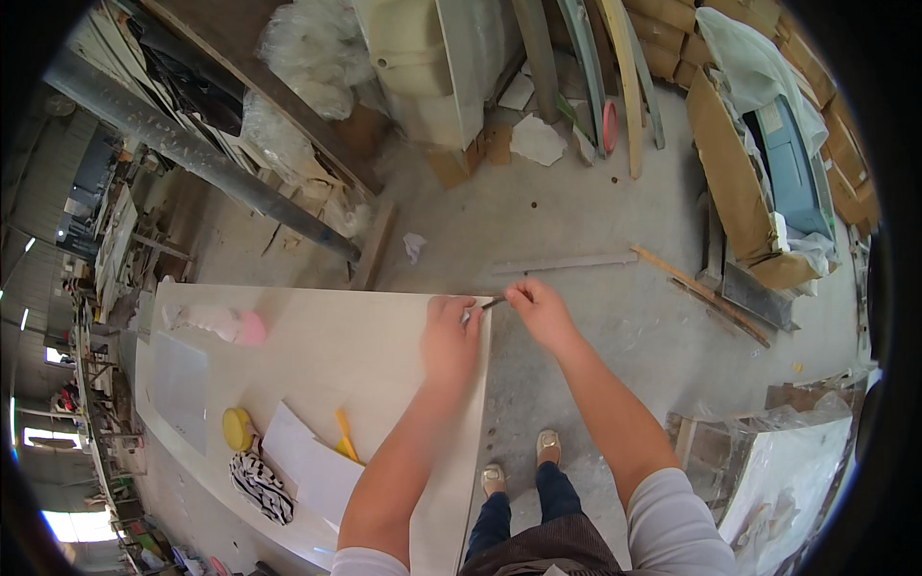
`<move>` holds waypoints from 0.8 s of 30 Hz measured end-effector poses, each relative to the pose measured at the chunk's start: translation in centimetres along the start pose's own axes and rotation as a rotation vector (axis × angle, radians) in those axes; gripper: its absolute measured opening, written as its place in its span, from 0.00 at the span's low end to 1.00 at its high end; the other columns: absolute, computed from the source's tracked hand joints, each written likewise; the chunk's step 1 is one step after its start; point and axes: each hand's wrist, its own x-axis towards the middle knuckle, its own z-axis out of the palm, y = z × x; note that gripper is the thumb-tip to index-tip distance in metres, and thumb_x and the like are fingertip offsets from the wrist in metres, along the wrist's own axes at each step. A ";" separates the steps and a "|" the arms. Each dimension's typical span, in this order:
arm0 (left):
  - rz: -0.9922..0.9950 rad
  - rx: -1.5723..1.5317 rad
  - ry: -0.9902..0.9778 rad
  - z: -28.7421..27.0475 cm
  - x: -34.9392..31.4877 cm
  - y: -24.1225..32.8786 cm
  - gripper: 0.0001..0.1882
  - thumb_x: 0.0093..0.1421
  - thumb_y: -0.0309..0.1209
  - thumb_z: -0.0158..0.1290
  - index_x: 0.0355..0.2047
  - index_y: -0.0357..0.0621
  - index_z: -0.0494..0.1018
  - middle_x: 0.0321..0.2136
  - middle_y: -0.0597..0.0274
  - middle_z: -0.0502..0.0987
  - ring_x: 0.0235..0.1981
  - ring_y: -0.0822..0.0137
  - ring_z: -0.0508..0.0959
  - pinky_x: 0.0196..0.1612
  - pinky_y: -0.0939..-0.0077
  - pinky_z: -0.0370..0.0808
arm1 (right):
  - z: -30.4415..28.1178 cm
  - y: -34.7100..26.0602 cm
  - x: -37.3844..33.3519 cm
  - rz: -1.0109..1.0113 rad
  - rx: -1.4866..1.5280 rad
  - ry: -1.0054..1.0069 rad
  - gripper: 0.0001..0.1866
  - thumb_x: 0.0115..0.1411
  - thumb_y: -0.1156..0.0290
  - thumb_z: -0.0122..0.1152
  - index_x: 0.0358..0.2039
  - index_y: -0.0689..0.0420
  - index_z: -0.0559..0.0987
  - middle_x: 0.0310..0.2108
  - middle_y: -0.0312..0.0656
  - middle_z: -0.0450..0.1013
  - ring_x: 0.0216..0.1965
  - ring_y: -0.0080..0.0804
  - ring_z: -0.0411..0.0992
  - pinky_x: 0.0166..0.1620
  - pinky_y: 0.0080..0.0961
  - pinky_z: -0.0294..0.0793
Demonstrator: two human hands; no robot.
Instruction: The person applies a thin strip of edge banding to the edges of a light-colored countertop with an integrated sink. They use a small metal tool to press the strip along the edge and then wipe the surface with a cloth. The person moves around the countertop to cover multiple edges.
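Big pale panel (317, 355), cream, smooth and flat, lies across the lower left of the view with its far right corner up near the middle; straight thin edge, matte face. Left hand (451, 336) lies on that corner, palm down, fingers curled at the edge, pressing the panel, not closed round anything. Right hand (540, 309) is just beside it, off the panel edge, thumb and fingers pinched shut on a small thin dark tool (494, 302) whose tip points at the left fingers on the corner; what kind of tool, too small to tell. Hands close together, almost touching. On the panel, well apart from the hands: a pink roundish thing in clear wrap (226, 324), a yellow round disc (236, 428), a striped black and white cloth (259, 485), white paper sheets (307, 461), a yellow flat scraper (344, 434), a grey rectangular sheet (181, 389). Floor (576, 211) is bare grey concrete, dusty, with loose wood strips (696, 288) and paper scraps. Open cardboard box (740, 182) at upper right with plastic film, planks leaning at the top, a long grey metal beam (202, 158) at upper left. Cluttered workshop.
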 end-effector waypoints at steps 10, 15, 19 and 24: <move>-0.003 0.119 0.049 1.8 1.8 -1.9 0.03 0.58 0.29 0.58 0.31 0.44 0.79 0.35 0.59 0.77 0.32 0.58 0.79 0.35 0.65 0.76 | 1.6 1.1 3.1 0.020 0.129 -0.097 0.13 0.61 0.65 0.63 0.37 0.63 0.80 0.32 0.42 0.79 0.34 0.28 0.77 0.40 0.26 0.75; 0.055 0.185 0.058 1.5 1.9 -1.8 0.03 0.56 0.30 0.59 0.30 0.45 0.78 0.34 0.60 0.77 0.31 0.58 0.79 0.34 0.63 0.76 | 1.4 0.2 2.8 0.077 0.222 -0.148 0.11 0.61 0.65 0.63 0.36 0.61 0.79 0.27 0.36 0.77 0.28 0.21 0.73 0.32 0.22 0.72; 0.177 0.292 0.059 1.7 1.6 -1.9 0.04 0.56 0.30 0.60 0.30 0.46 0.77 0.33 0.61 0.76 0.30 0.57 0.79 0.33 0.62 0.76 | 0.8 -0.3 2.6 0.120 0.249 -0.159 0.10 0.61 0.67 0.62 0.36 0.61 0.79 0.25 0.33 0.74 0.24 0.17 0.69 0.27 0.19 0.68; 0.197 0.217 0.073 1.5 1.0 -2.1 0.03 0.56 0.30 0.60 0.29 0.47 0.78 0.33 0.63 0.76 0.29 0.57 0.79 0.32 0.62 0.76 | 0.9 0.6 2.9 0.066 0.360 -0.182 0.08 0.61 0.72 0.61 0.37 0.63 0.79 0.25 0.34 0.75 0.24 0.17 0.69 0.27 0.19 0.68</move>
